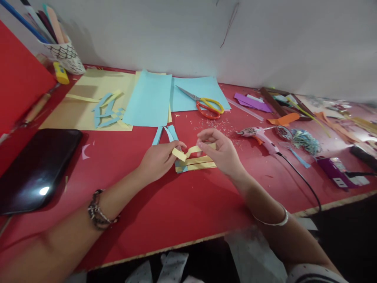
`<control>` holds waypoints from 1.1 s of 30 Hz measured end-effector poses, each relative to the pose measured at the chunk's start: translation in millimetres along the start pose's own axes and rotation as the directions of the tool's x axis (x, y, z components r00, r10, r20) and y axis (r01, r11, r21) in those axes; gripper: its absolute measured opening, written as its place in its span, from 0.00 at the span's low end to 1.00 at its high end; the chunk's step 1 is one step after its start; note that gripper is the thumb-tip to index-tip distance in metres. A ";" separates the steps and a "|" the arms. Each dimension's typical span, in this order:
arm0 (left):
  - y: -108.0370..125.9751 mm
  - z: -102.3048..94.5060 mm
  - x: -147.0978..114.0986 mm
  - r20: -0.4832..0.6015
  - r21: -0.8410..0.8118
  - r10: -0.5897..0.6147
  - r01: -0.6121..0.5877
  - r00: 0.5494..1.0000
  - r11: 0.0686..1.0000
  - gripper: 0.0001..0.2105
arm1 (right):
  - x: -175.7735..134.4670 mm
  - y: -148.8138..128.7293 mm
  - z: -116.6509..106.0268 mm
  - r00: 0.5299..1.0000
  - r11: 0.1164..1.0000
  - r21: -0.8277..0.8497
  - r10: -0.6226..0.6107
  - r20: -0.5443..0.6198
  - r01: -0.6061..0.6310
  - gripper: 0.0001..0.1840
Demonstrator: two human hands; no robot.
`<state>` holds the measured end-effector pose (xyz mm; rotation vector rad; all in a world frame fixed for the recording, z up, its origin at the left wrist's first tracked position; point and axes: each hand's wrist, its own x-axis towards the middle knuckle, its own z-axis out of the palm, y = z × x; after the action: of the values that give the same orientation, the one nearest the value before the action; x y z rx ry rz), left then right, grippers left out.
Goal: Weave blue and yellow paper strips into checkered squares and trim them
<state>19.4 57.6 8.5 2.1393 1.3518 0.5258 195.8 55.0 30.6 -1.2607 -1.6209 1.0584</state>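
Note:
My left hand (157, 160) is closed on a woven piece of blue and yellow paper strips, near the middle of the red table. Between its thumb and fingers sits the near end of a yellow paper strip (179, 154). My right hand (219, 151) pinches the same strip farther right, where it bends upward. Below it, more yellow strips (202, 163) lie side by side, crossing a blue strip (183, 168) at their left end. Loose blue strip ends (171, 133) stick out beyond my left hand. My fingers hide part of the weave.
Scissors (207, 106) rest on blue paper sheets (149, 98) at the back. A pink glue gun (260, 137) with its cord lies right, near a purple box (337, 173). At left are a black phone (41, 169), cut strips (107, 112) and a pen cup (66, 57).

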 end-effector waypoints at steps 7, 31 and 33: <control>1.4 0.7 0.2 -0.019 0.048 0.013 -0.012 1.000 0.999 0.18 | -0.4 5.8 12.8 0.990 0.964 0.266 -0.023 0.138 -0.014 0.09; -0.8 1.5 -0.2 -0.049 -0.082 0.015 -0.019 0.999 0.996 0.18 | 5.0 3.6 -31.0 0.846 0.742 -0.513 -0.134 0.516 0.431 0.12; -1.5 1.8 -0.1 -0.030 -0.091 0.006 -0.009 1.000 0.996 0.20 | 4.7 1.7 -35.8 0.826 0.682 -0.594 -0.028 0.563 0.427 0.11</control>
<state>19.4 57.6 6.1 2.0712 1.3113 0.6126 229.0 64.7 41.0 -1.2069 -2.7189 0.6264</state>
